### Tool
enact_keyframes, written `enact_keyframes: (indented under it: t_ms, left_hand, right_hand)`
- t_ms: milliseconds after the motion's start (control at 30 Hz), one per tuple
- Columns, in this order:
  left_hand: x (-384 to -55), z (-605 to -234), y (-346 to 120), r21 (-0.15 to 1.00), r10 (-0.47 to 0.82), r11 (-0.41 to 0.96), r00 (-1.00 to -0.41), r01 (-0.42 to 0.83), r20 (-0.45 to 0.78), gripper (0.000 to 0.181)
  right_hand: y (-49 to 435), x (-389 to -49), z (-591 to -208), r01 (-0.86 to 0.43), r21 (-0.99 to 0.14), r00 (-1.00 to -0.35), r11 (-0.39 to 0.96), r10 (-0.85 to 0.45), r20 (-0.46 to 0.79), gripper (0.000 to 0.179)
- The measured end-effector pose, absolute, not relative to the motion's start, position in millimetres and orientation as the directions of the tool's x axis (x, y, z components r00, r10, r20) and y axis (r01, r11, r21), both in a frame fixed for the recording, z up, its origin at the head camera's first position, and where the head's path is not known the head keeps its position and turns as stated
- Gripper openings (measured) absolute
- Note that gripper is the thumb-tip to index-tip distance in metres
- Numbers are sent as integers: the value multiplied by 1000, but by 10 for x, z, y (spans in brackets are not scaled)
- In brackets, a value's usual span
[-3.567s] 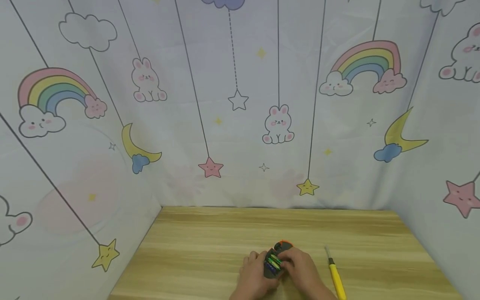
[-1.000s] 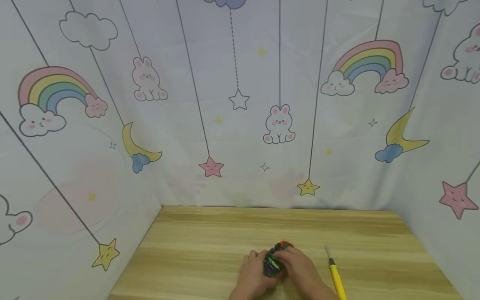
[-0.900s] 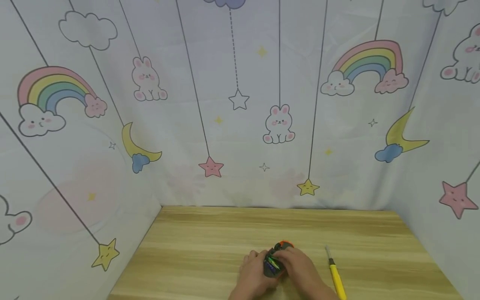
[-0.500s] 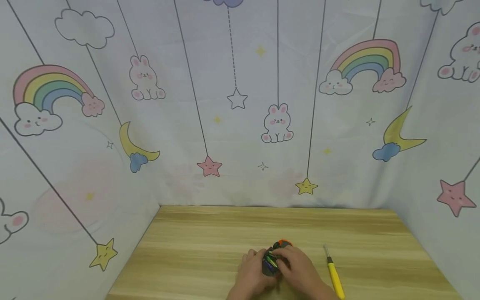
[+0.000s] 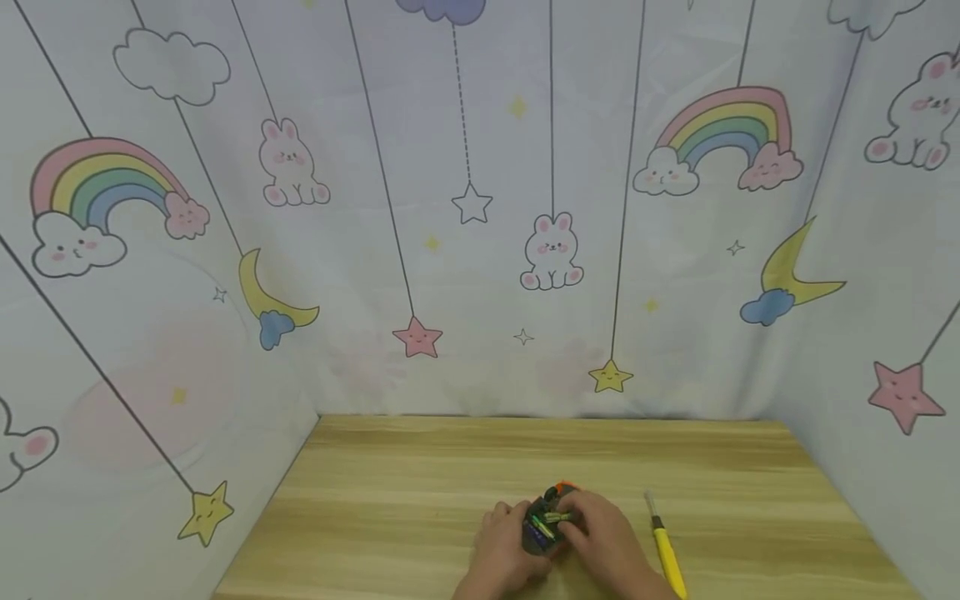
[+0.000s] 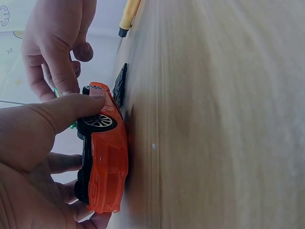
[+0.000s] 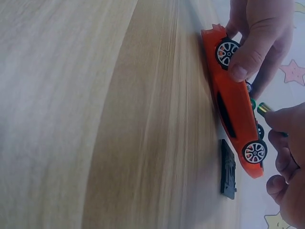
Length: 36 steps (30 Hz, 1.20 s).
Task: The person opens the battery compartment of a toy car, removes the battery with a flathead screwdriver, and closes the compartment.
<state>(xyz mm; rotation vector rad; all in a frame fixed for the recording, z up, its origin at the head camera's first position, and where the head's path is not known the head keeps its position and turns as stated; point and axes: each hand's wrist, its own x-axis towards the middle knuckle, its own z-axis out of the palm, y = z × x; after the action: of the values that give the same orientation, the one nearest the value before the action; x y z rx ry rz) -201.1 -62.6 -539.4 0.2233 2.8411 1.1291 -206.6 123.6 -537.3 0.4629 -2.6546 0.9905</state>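
An orange toy car (image 6: 108, 162) lies wheels up on the wooden table, its dark underside (image 5: 537, 546) facing me. My left hand (image 5: 501, 546) grips it from the left, thumb on the side by a wheel in the left wrist view. Several green and purple batteries (image 5: 542, 527) sit in the open compartment. Between thumb and finger, my right hand (image 5: 603, 533) pinches one battery (image 7: 262, 109), raised just above the underside and turned across the others. In the right wrist view its metallic end points toward the car; the rest is hidden by the fingers.
To the right lies a screwdriver (image 5: 667, 554) with a yellow handle, its tip pointing away from me. A flat black cover (image 7: 228, 169) lies on the table (image 5: 390, 500) beside the car. Patterned cloth walls (image 5: 480, 375) enclose the table's back and sides.
Earlier my right fingers were down among the batteries in the compartment; now one battery is pinched and raised at a different angle. My left hand keeps its grip on the car.
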Motion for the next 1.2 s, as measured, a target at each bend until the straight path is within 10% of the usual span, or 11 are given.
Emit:
enact_keyframes:
  t_ms: [1200]
  left_hand:
    - [-2037, -5401, -630, 705, 153, 707, -986, 61, -68, 88]
  right_hand:
    - [1674, -2031, -5401, -207, -611, -960, 764, -39, 276, 20]
